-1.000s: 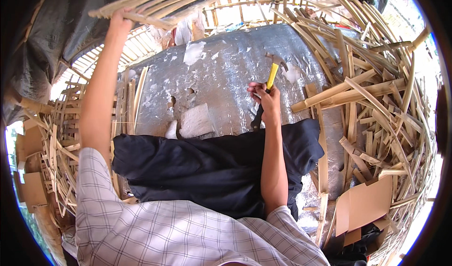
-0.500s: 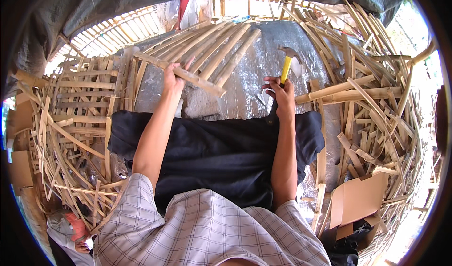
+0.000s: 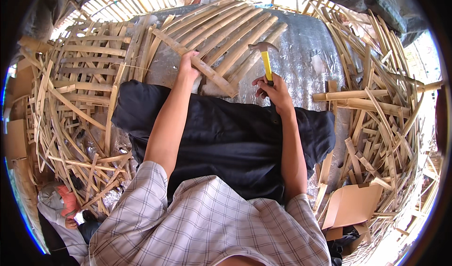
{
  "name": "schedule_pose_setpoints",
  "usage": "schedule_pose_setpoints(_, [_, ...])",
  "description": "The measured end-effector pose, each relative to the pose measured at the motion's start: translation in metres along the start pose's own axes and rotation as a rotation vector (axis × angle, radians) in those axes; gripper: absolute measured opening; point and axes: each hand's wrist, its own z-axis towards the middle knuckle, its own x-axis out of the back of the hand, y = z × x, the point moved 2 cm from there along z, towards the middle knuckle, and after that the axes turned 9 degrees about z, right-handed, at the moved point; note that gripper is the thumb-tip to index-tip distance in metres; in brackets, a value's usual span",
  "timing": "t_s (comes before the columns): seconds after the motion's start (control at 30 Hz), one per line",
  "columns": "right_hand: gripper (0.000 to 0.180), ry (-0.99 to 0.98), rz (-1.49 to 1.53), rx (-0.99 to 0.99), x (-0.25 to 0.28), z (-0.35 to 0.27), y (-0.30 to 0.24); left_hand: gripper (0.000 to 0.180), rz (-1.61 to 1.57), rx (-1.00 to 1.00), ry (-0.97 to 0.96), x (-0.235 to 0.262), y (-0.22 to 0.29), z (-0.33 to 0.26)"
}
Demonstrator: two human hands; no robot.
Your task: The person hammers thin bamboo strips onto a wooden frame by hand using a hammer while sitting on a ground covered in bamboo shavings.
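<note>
The right hand (image 3: 273, 89) is gripping the dark grip of a hammer (image 3: 265, 58), fingers wrapped tight around it, and is holding the tool upright so that the yellow shaft is rising from the fist and the steel head is sitting at the top, just above the bamboo work. The left hand (image 3: 188, 61) is pressing down on a flat bamboo slat (image 3: 197, 64), fingers closed over its edge; this slat is lying crosswise, slanting from upper left to lower right over a panel of bamboo strips (image 3: 226, 30) laid side by side. The panel is resting on a grey sheet (image 3: 310, 44) that is covering the worktop, directly ahead of the person, between the two hands and beyond them. The hammer head is hovering near the right-hand strips of the panel; whether it is touching them cannot be told. Both forearms are reaching forward over a dark cloth (image 3: 226, 139) spread across the person's lap. Loose bamboo offcuts (image 3: 376, 110) are lying heaped on the right, and a similar tangle (image 3: 70, 106) is lying on the left. A piece of brown cardboard (image 3: 353, 204) is lying at the lower right among the scraps.
</note>
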Motion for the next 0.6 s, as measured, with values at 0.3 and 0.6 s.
schedule_pose_setpoints(0.3, [0.046,0.072,-0.606,0.134,-0.030,0.002,0.012,0.027,0.970,-0.882,0.080,-0.011,0.061,-0.076])
schedule_pose_setpoints(0.6, [0.056,0.146,-0.639,0.067,-0.043,0.006,0.022,0.034,1.809,-0.839,-0.832,-0.049,0.047,-0.107])
